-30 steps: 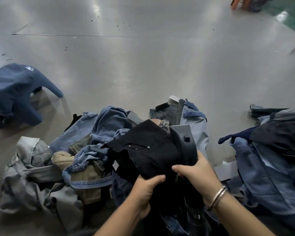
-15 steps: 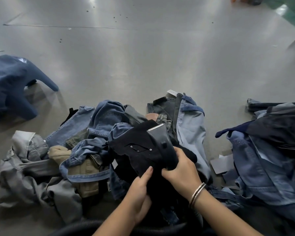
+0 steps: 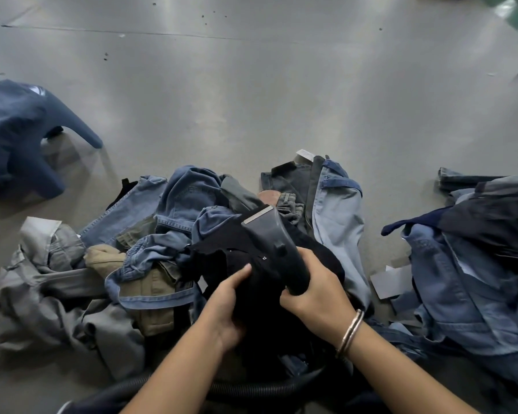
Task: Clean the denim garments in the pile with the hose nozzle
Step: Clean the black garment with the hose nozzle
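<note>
**A:** Where do you stand with it?

**B:** Somewhere in the middle, I'd judge. My right hand (image 3: 317, 289) is wrapped round the neck of the hose nozzle (image 3: 274, 245), fingers curled tight on it, with the flat mouth pointing away from me over the black garment (image 3: 222, 243). My left hand (image 3: 226, 306) grips a fold of that same black cloth just beside the nozzle, thumb on top, holding it taut. So one piece is under the nozzle; I can't tell from here how much of it is clean.

**A:** And the rest?

**B:** The denim pile (image 3: 174, 210) lies beyond and to the left of my fingers, several blue and grey pieces tangled with a tan one (image 3: 150, 282). A second heap of jeans (image 3: 467, 264) sits well out past my right hand; whether those are finished or waiting, I can't say.

**A:** Anything in the way?

**B:** The ribbed hose (image 3: 251, 389) runs across under my forearms, so it could drag on cloth. Paper tags (image 3: 391, 279) lie loose near my right hand, and a dark blue stool (image 3: 21, 130) stands far off to the left on the floor (image 3: 251, 100).
</note>
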`<state>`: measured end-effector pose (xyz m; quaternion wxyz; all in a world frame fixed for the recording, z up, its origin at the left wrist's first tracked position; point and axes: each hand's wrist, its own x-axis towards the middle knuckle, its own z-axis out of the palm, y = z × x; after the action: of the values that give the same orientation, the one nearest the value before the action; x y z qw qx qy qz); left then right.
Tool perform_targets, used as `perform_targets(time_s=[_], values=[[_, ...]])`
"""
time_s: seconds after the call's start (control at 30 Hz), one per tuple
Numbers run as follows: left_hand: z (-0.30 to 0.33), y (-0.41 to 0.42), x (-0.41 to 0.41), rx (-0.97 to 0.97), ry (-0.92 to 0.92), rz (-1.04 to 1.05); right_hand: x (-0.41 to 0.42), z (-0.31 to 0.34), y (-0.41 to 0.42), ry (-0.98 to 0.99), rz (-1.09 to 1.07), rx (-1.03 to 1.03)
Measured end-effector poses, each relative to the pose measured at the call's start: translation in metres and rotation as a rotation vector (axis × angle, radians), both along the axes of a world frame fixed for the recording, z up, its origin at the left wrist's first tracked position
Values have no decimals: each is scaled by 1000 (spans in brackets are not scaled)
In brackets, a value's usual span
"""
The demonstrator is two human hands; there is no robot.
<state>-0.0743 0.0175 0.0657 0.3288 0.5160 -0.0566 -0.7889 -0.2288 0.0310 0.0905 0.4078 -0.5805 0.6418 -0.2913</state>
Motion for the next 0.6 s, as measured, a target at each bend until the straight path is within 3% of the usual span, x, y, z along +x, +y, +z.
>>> perform_targets(time_s=[0.13,0.33,0.6], values=[[-4,-3,-2,60,-113,78,-4,-5,-8,-2,-65,80],[-9,12,-1,155,-141,27,-19,-8,-19,-80,-245,195],[-13,12,-5,8,-79,-2,-20,1,-21,-135,-259,153]])
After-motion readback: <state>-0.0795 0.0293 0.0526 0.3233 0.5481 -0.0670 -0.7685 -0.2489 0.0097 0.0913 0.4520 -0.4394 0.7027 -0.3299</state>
